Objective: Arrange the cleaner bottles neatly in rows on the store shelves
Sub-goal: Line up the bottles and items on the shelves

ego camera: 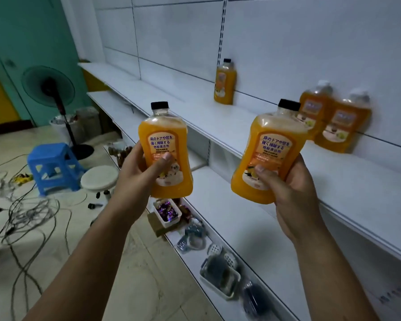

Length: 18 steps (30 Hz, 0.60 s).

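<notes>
Cleaner bottles fill both hands at mid-frame, before the white shelf (241,117). The left hand (139,172) wraps the left bottle (164,154) and the right hand (294,193) clasps the right bottle (267,156), thumbs across the labels. Filled nearly to the neck with orange liquid, they probably weigh a fair bit. The smooth plastic could slip, so the narrowed waist is the sound grip. On the shelf stand a lone bottle (224,85) at upper centre and a blurred pair (344,130) at right. Fingers behind the labels are hidden.
</notes>
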{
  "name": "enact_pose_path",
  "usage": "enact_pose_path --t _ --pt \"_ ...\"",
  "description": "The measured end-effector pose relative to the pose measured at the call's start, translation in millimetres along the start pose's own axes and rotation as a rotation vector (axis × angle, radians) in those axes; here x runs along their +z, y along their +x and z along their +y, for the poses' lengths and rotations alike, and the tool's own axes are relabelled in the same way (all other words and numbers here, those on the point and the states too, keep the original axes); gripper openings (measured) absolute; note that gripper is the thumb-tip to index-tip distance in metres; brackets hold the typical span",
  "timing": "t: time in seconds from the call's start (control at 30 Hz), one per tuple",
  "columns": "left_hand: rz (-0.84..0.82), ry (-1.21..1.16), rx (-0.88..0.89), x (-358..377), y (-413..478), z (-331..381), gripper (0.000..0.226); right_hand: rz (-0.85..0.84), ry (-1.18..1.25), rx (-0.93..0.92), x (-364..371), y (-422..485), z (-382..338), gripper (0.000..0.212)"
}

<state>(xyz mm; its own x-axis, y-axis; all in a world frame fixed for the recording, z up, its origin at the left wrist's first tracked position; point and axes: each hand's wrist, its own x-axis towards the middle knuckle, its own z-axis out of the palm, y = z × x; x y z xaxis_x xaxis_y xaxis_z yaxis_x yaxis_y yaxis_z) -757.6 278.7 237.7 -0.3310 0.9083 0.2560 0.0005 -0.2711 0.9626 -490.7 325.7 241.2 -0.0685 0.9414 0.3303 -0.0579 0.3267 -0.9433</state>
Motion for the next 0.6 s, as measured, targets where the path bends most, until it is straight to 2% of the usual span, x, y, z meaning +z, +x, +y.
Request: enact_pose_path --t 0.3,0.47,0.6 --pt "-0.055 0.047 0.04 -1.1 153.8 -9.1 0.048 0.02 -0.046 -0.022 50.0 134.9 18.4 0.058" --pt "-0.168 0.049 0.097 -1.1 233.4 -20.9 0.046 0.152 -0.158 -0.036 71.5 185.6 29.1 0.064" --pt "-0.276 0.05 0.161 -1.8 310.3 -39.6 0.056 0.283 -0.246 -0.043 90.8 220.5 39.8 0.062"
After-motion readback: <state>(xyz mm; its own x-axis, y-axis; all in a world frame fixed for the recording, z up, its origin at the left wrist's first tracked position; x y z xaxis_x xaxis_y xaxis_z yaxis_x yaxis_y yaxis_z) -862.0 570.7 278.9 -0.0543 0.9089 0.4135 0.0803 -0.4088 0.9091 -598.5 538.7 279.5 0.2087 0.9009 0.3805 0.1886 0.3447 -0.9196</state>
